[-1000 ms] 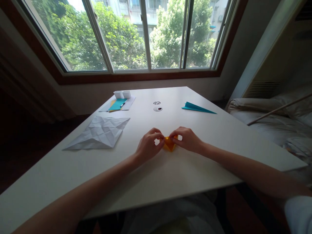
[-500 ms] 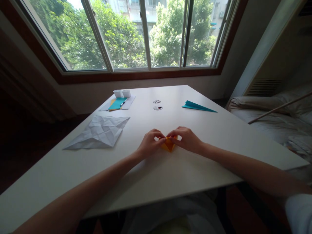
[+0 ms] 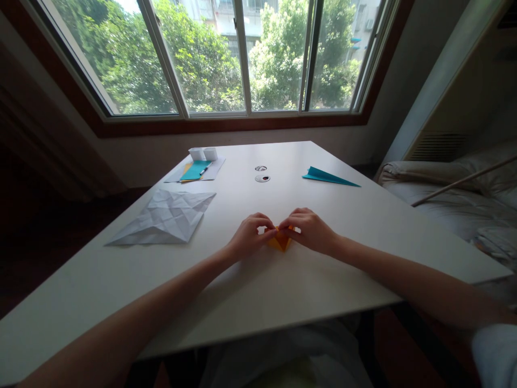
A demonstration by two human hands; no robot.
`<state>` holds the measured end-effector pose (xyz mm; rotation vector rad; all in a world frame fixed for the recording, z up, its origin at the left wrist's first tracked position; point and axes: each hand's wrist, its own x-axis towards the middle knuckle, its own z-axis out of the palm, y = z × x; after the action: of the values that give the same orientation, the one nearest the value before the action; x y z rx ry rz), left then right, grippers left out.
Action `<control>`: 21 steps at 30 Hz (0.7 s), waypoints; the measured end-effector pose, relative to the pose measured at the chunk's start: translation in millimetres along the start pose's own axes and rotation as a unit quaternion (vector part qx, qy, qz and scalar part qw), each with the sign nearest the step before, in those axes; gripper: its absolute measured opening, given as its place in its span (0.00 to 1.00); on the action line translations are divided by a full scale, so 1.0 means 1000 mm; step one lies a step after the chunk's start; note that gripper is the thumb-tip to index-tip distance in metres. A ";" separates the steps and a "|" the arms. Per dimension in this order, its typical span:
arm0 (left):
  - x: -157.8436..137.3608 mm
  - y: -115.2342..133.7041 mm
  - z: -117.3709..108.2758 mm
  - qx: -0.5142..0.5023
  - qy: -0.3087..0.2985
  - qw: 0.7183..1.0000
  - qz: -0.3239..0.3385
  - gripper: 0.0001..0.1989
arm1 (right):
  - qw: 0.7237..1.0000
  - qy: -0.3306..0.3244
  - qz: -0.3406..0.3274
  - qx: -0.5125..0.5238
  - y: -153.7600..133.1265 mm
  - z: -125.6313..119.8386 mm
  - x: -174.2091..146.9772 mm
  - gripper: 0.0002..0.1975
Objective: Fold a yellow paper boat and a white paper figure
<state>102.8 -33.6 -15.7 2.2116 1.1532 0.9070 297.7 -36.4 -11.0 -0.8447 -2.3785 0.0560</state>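
Observation:
A small folded piece of orange paper (image 3: 281,243) is held just above or on the white table, its point facing me. My left hand (image 3: 252,235) pinches its upper left edge between thumb and fingers. From the other side, my right hand (image 3: 309,228) pinches the upper right edge. The fingertips of both hands nearly meet at the top of the fold and hide part of the paper. A creased sheet of white paper (image 3: 169,215) lies to the left of my left hand. Beyond my right hand rests a folded teal paper plane (image 3: 329,177).
On the white table (image 3: 250,302), two small white containers (image 3: 203,154) stand at the back left, beside teal paper (image 3: 196,170), yellow and white sheets and a pen (image 3: 205,169). Two round inserts (image 3: 262,178) sit in the tabletop's middle. A sofa (image 3: 436,188) stands at right.
Both hands keep their pinch on the orange paper, with only a very slight shift of the fingers. The whole view has moved a little.

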 end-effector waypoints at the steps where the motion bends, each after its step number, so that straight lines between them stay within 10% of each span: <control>1: 0.000 0.000 0.000 -0.001 -0.005 1.000 0.003 0.08 | 1.000 -0.002 -0.001 -0.002 0.000 0.000 0.000 0.04; 15: -0.002 -0.005 -0.014 -0.050 0.108 0.993 -0.003 0.10 | 0.980 0.122 0.145 0.068 0.005 -0.011 0.007 0.06; 21: -0.001 -0.010 -0.006 -0.141 0.032 0.989 -0.022 0.13 | 0.941 0.149 0.225 0.206 0.013 -0.006 0.008 0.14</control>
<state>92.1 -28.6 -18.8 1.9364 1.0275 1.0585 303.0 -22.2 -5.0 -1.0789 -1.7636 0.5516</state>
